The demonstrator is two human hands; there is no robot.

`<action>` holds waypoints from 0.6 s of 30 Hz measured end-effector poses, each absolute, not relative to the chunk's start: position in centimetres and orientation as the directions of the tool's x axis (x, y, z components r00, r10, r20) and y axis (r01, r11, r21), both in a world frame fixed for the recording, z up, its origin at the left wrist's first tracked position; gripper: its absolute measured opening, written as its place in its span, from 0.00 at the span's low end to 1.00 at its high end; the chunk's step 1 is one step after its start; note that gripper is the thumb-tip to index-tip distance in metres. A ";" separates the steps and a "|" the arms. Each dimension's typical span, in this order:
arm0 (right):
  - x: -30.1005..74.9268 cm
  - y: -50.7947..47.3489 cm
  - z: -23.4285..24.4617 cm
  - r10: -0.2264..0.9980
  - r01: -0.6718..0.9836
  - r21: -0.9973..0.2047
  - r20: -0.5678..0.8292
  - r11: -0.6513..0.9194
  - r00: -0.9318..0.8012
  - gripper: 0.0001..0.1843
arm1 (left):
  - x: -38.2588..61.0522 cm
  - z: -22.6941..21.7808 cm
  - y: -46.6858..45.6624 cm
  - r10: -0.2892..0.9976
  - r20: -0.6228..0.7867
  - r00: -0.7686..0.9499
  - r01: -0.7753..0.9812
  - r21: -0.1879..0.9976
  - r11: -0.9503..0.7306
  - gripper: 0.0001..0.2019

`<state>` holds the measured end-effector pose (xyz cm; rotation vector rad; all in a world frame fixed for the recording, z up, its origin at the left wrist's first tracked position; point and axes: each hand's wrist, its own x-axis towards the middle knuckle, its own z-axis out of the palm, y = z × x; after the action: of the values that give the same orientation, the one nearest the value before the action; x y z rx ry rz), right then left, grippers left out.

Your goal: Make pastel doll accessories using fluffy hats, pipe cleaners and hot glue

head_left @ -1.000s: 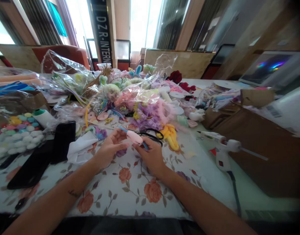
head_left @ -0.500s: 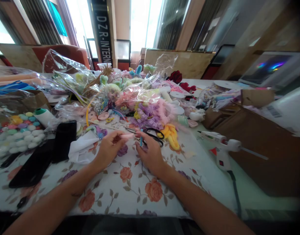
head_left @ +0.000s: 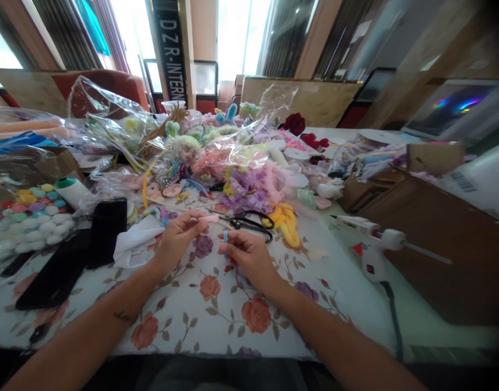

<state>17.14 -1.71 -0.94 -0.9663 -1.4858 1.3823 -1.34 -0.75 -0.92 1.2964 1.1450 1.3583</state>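
Observation:
Between the thumb and fingers of my left hand [head_left: 179, 239] is a small pale pink strip [head_left: 210, 219], perhaps ribbon or felt, its end pointing right. My right hand [head_left: 247, 252] pinches a short light blue strip [head_left: 225, 237] held upright; its material is too small to make out. The two hands are a little apart over the flowered tablecloth [head_left: 184, 304]. Just beyond my right hand lie black-handled scissors [head_left: 253, 221], blades toward the left. A bundle of yellow fabric [head_left: 285, 225] rests beside the scissors' handles.
A white glue gun [head_left: 369, 244] with a stick in it lies at right, by a cardboard box [head_left: 432, 244]. Black phones [head_left: 106, 233], a white cloth [head_left: 137, 241] and a bag of pompoms [head_left: 41, 222] are at left. Craft trimmings [head_left: 249, 187] pile up at the back.
My right hand has turned and lowered slightly, its fingers now closer together on the blue strip. My left hand has shifted slightly left and up with the pink strip.

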 end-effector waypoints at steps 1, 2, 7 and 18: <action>17.1 -1.7 -1.0 0.938 -0.052 -0.998 0.045 0.029 -0.343 0.14 | -1.3 -0.8 -0.8 0.980 0.198 -0.020 0.032 0.980 -0.197 0.13; 17.1 -1.7 -1.1 0.934 -0.074 -0.997 0.025 -0.001 -0.357 0.15 | -1.2 -0.8 -0.9 0.972 0.237 -0.001 0.071 0.969 -0.236 0.11; 17.1 -1.6 -1.0 0.922 -0.066 -0.998 0.011 -0.015 -0.386 0.14 | -0.9 -0.7 -1.3 0.963 0.255 0.083 0.131 0.956 -0.264 0.11; 17.1 -1.6 -0.6 0.935 -0.097 -0.995 0.014 -0.022 -0.353 0.13 | -0.2 -0.4 -1.9 0.983 0.095 0.156 -0.023 0.995 -0.093 0.12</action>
<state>17.07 -1.61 -0.63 -0.9440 -1.3882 1.5174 -0.18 -1.92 -0.41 1.3365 1.0350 1.1665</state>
